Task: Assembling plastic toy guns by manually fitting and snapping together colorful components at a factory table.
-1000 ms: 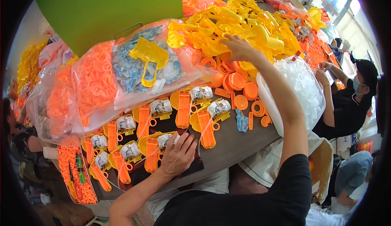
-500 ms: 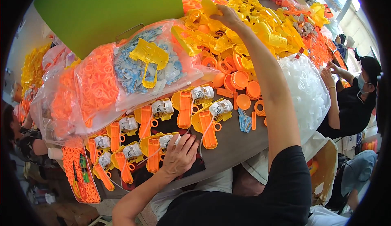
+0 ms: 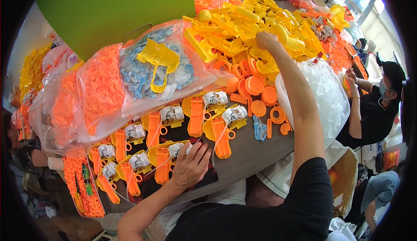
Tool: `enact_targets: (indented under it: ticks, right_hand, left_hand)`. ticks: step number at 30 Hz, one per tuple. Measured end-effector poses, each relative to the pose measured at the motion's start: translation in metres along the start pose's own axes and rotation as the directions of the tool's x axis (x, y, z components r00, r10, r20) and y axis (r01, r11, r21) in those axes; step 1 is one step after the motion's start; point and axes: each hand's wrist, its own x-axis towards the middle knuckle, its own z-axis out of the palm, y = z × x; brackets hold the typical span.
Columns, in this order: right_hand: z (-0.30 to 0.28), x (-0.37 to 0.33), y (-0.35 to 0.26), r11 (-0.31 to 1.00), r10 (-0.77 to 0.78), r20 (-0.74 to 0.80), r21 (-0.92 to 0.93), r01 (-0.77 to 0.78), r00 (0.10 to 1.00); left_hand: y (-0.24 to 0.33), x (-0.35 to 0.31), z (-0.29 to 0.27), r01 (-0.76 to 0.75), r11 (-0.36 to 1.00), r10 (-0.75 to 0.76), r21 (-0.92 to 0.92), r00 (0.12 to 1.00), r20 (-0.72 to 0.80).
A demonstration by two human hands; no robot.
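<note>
My left hand [image 3: 190, 166] rests at the near edge of the table, its fingers stretched out and fingertips touching the white mechanism of a half-assembled toy gun [image 3: 162, 165]. Over the heap of yellow plastic shells [image 3: 236, 28], my right hand [image 3: 266, 41] reaches down with curled fingers; whatever they grip is hidden. Several more open toy gun halves lie in two rows, each a yellow shell with an orange handle piece, a white mechanism [image 3: 235, 115] and an orange ring. Thin pale cords run among them.
Orange discs [image 3: 255, 85] and a small blue part [image 3: 260, 129] lie right of the rows. A bag of white rings [image 3: 325, 97] stands at the right. Bags of orange rings [image 3: 102, 76] and blue parts [image 3: 145, 74] lie behind. A tray [image 3: 104, 212] holds orange bits and tools. A co-worker [image 3: 369, 106] sits at right.
My right hand has moved nearer and to the right over the yellow heap, and its fingers have curled. A raised yellow shell beside it has come down. My left hand has stayed put.
</note>
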Motion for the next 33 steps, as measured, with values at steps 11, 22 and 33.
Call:
enact_targets:
  ticks: [11,22,33]
  right_hand:
    - [0.039,0.045,-0.018,0.973,0.135,0.105,0.172,-0.152,0.985]
    - [-0.027,0.032,0.044,0.503,-0.237,-0.078,0.843,0.191,0.968]
    - [-0.054,-0.058,0.109,0.067,-0.092,-0.281,0.955,0.288,0.955]
  left_hand:
    - [0.001,-0.002,0.002,0.008,1.000,-0.008,-0.005,1.000,-0.004]
    - [-0.003,-0.001,-0.002,0.007,1.000,-0.007,0.005,1.000,-0.012]
    - [0.001,-0.002,0.002,-0.009,1.000,0.008,-0.025,0.998,-0.060]
